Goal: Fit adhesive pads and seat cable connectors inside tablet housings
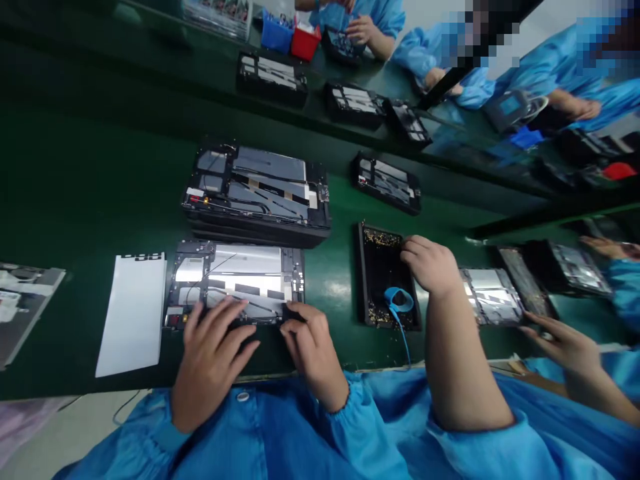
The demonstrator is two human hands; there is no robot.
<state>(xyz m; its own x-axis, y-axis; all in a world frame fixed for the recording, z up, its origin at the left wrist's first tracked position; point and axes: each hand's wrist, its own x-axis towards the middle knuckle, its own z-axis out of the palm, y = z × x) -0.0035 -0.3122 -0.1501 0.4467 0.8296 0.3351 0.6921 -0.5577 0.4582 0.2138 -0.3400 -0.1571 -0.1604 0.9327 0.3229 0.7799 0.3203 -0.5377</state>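
Under and just beyond your fingertips, the opened device lies on the green table, its long axis running left to right across you. Your right hand is nearer its right end, fingers curled at the near corner (whether they pinch anything, I can't tell); your left hand spreads its fingers over the near edge.
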